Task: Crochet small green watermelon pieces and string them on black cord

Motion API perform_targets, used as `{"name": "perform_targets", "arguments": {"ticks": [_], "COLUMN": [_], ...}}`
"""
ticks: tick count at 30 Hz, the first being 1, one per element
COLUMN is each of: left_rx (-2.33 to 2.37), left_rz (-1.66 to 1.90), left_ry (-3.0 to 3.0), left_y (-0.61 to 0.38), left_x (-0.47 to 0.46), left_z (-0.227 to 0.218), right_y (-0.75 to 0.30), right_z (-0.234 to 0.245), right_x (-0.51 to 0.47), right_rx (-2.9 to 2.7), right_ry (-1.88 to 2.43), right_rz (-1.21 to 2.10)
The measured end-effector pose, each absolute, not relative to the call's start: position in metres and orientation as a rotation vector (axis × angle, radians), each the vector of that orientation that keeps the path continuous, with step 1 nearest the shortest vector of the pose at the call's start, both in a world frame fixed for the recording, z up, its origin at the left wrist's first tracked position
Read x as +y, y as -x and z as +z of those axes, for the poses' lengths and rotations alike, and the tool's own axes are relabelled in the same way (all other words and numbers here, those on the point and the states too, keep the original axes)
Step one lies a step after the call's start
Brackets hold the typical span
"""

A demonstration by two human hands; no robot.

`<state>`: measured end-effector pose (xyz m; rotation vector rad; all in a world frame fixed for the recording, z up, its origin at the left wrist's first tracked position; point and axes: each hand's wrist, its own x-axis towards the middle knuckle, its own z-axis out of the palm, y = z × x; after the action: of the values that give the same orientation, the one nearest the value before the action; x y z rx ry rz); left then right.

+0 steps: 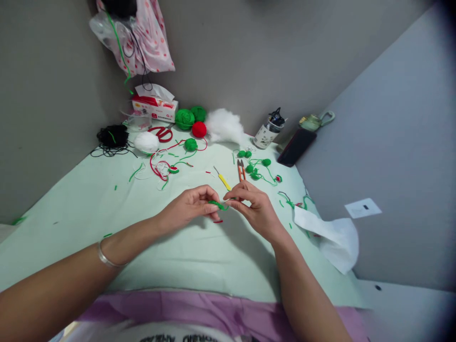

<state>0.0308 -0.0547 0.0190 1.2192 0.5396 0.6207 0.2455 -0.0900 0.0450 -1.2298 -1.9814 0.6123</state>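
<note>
while the smooth pale green cloth (pixel 160 270) spreads below, the left hand (pixel 190 204) and right hand (pixel 258 206) face each other near its middle, fingertips close. orange-handled metal snips (pixel 242 171) and a slim yellow-handled tool with a thin metal shaft (pixel 223 180) lie just beyond the right hand. small green yarn piece (pixel 215 204): between the hands, clamped by left thumb and fingers. right thumb and forefinger: together on a thin pale strand (pixel 226 200); too small to say what it is.

judgement: grip the green piece firmly without flattening it, so its edge can be read; pull in small, even amounts with the right; leave the short red yarn scrap (pixel 218 221), below the left fingertips, out of the work.
</note>
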Motion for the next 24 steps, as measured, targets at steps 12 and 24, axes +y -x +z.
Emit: {"name": "perform_targets", "arguments": {"ticks": [12, 24], "left_rx": [0.68, 0.785], "left_rz": [0.728, 0.671], "left_ry": [-1.291, -1.304], "left_y": [-0.033, -0.038], "left_x": [-0.053, -0.055], "left_z": [0.015, 0.008], "right_y": [-0.225, -0.211], "right_z": [0.039, 0.045], "right_x": [-0.099, -0.106], "right_rx": [-1.94, -1.575], "right_ry": [1.122, 1.046], "right_rz": [0.75, 1.033]}}
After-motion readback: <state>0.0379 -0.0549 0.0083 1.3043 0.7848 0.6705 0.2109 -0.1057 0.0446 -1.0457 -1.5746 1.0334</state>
